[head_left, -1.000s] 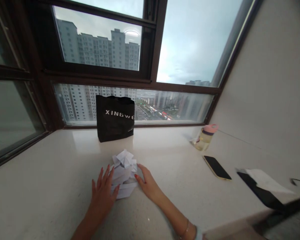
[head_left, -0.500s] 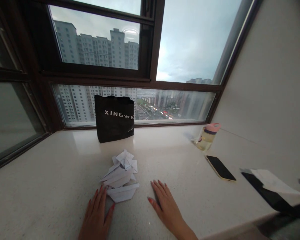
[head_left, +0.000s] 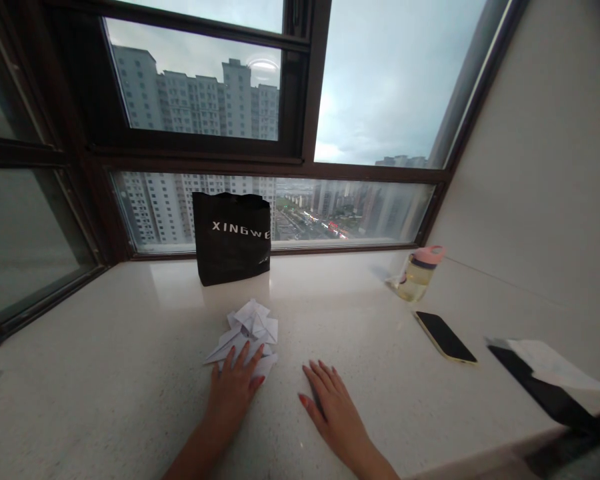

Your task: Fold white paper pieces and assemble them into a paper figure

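A small heap of folded white paper pieces (head_left: 250, 325) lies on the pale stone sill (head_left: 130, 347) in front of me. My left hand (head_left: 234, 388) lies flat on the near part of the heap, fingers stretched out over the lowest piece. My right hand (head_left: 333, 405) rests flat on the bare sill to the right of the heap, fingers spread, touching no paper. Neither hand grips anything.
A black paper bag (head_left: 233, 236) with white lettering stands against the window behind the heap. At the right are a pink-capped bottle (head_left: 417, 273), a dark phone (head_left: 445, 336) and a black case with a white sheet (head_left: 550, 373).
Both hands first drew back from the heap toward me. Since then my left hand has moved forward onto the near papers; my right hand has stayed on the sill.
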The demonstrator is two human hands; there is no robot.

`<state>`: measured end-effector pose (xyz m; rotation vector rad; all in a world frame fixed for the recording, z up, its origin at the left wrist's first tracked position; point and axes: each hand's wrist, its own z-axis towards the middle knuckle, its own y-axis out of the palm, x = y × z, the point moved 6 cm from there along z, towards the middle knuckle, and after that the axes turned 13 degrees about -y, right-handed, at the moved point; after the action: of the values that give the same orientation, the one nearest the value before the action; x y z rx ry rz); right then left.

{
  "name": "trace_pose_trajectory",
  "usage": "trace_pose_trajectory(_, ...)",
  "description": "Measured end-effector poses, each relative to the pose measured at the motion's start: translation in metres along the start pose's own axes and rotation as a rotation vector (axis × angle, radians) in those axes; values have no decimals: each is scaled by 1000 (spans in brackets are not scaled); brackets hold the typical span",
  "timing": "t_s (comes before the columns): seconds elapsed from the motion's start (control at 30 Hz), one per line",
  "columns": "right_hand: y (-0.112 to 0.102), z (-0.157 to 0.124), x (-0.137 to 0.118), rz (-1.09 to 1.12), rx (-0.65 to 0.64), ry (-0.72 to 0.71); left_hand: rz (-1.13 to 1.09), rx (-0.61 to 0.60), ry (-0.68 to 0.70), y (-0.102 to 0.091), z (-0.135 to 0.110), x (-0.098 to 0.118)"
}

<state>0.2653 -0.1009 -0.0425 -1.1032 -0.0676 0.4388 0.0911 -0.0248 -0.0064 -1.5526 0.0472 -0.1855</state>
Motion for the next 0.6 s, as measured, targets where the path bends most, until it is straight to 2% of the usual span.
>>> trace_pose_trajectory(0.13, 2, -3, 3, 32, 22, 9, -76, 49, -15, -5, -5, -4)
trace_pose_trajectory(0.23, 7, -4, 8, 95, 87, 22, -112, 71, -30, -8, -2, -13)
trace_pose_trajectory(0.3, 12, 4, 10, 181, 152, 29, -132, 44, -38, -7, 2, -18)
trace_pose_trajectory(0.4, 21, 36, 12, 364, 254, 47, -209, -30, -55, 1, 10, -24)
trace_pose_trajectory(0.47, 31, 67, 15, 448, 280, 134, -292, -44, -41, 5, 14, -25)
trace_pose_trajectory(0.53, 46, 96, 15, 513, 226, 274, -366, -19, -18, 7, 17, -24)
trace_pose_trajectory(0.6, 55, 121, 7, 553, 186, 279, -415, 12, 6, 6, 19, -25)
